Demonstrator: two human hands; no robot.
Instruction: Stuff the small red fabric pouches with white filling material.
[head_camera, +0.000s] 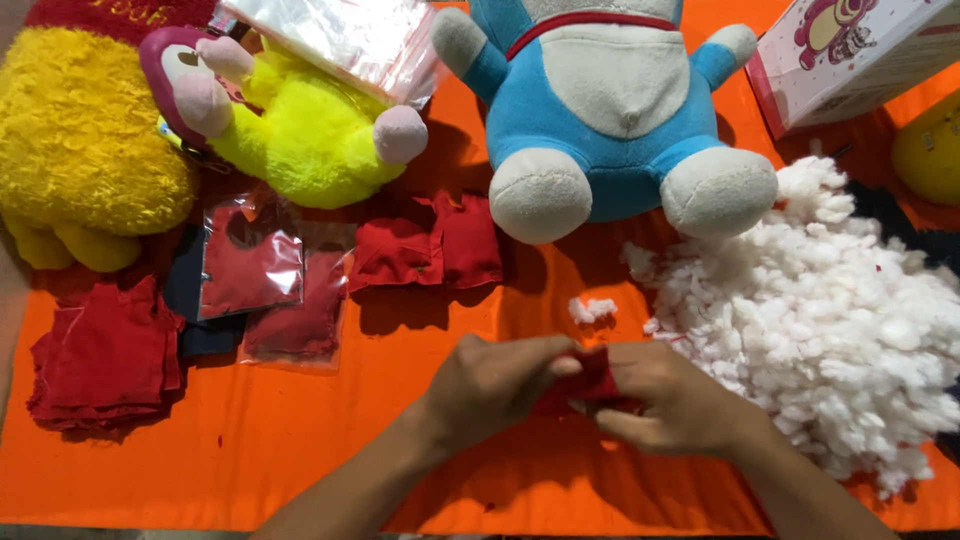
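Orange cloth (300, 450) covers the table. Near centre, I see my left hand (490, 385) and right hand (675, 400) both pinched closed on a small red fabric piece (590, 385). White stuffing pile (830, 330) lies right; blue plush toy (610, 110) sits far.

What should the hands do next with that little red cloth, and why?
Probably reach the right hand over to the white stuffing pile for a pinch. Both hands pinch the small red cloth piece, left hand too, and the fluff lies just beside them.
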